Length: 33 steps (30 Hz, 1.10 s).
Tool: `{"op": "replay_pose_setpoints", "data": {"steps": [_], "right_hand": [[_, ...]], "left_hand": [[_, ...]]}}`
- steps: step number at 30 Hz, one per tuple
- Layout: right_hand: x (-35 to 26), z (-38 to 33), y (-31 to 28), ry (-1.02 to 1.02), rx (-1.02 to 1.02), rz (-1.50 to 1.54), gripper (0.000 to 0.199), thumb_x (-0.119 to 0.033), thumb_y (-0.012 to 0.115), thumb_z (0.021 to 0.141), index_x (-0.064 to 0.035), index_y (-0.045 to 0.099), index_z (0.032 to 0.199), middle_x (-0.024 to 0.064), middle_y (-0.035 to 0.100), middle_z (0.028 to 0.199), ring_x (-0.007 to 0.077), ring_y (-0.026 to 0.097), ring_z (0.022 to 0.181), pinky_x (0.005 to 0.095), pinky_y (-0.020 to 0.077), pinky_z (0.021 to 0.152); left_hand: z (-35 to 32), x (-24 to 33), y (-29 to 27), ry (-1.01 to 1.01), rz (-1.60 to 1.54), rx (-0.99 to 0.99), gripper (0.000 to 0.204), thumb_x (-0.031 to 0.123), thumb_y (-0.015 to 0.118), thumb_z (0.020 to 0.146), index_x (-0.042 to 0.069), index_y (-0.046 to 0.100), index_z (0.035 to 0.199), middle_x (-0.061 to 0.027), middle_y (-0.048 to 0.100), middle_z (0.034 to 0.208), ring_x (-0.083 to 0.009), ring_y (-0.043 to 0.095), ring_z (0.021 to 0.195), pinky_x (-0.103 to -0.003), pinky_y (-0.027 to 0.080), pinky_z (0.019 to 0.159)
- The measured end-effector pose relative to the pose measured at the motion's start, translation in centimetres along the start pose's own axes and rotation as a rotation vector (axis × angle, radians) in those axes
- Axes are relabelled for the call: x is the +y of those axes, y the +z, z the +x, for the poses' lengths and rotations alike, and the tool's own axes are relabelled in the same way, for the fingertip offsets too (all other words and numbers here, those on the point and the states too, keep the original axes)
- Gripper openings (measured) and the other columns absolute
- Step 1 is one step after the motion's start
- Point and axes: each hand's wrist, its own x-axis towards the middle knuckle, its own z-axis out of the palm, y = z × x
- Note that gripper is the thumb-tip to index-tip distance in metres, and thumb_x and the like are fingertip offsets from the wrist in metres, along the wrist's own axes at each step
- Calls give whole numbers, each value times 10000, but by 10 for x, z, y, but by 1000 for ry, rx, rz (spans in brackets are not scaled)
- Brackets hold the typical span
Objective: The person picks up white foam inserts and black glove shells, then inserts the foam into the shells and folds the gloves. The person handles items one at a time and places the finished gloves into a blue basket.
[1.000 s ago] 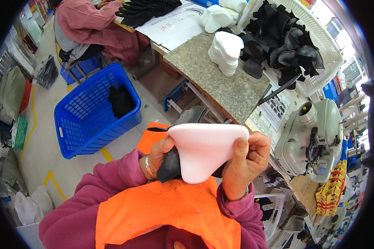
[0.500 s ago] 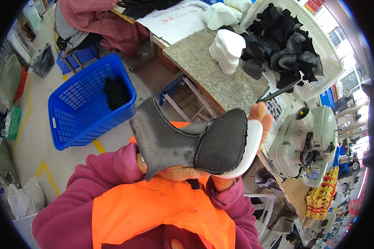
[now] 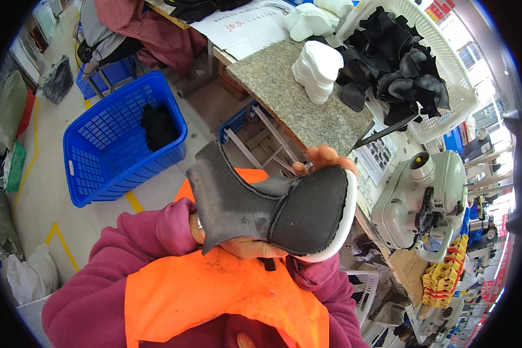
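Observation:
A dark grey-black shoe upper (image 3: 238,203) with a rounded, stitched toe is held up before my chest. My left hand (image 3: 248,247) is closed on it from below, thumb along its near edge. Behind the toe lies a white, sole-shaped insole (image 3: 349,214), showing as a pale rim around the toe. My right hand (image 3: 326,158) reaches from behind, its fingers curled over the far edge of the toe, gripping the insole and upper together. The right palm is hidden behind them.
A stone-topped table (image 3: 307,124) bears stacked white insoles (image 3: 318,69). Black uppers (image 3: 391,64) fill a white basket (image 3: 467,93). A grey-green machine (image 3: 414,209) stands at right. A blue crate (image 3: 107,168) with a dark item sits on the floor at left. A co-worker's checked sleeve (image 3: 156,35) shows beyond.
My right fingers have gone from stretched out beyond the insole to curled over the toe's far edge. The insole has shifted around the toe. My left hand keeps its grip.

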Motion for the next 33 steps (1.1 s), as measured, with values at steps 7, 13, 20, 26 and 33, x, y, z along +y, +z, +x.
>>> {"op": "replay_pose_setpoints", "data": {"steps": [7,13,20,26,33], "right_hand": [[-3,8,0,117,76,199,128,-173,526,986,-133,480,1098,116,550,1200,225,575,1011,335,526,811],[0,10,4,89,167,129,89,-102,530,977,-76,474,1042,73,554,972,154,558,872,285,487,749],[-11,46,0,41,179,-933,234,-55,420,982,-11,525,1186,73,567,1121,134,525,1058,264,394,926],[-1,69,14,-621,-455,-1193,427,-212,372,980,16,506,1315,212,502,1343,341,446,1275,429,284,1089],[28,57,18,-241,-435,-935,477,-243,342,984,26,460,1359,248,468,1366,431,392,1299,458,262,1100]], "left_hand": [[-6,-5,-1,34,19,94,424,320,621,912,20,567,1206,-104,607,1135,-220,557,1061,-339,421,922],[-19,-19,4,-327,-635,142,467,394,616,908,24,564,1189,-28,590,1022,-127,521,930,-258,427,836],[-5,-19,-5,-337,-1520,455,418,280,518,880,-38,588,1143,-137,665,1092,-217,647,961,-318,486,915],[4,-14,-5,-376,-1238,604,327,273,516,884,0,643,1012,-99,681,919,-208,656,817,-320,524,792],[5,2,11,-412,-901,624,847,709,357,897,-20,474,1311,-131,606,1212,-216,586,1088,-329,459,941]]}}
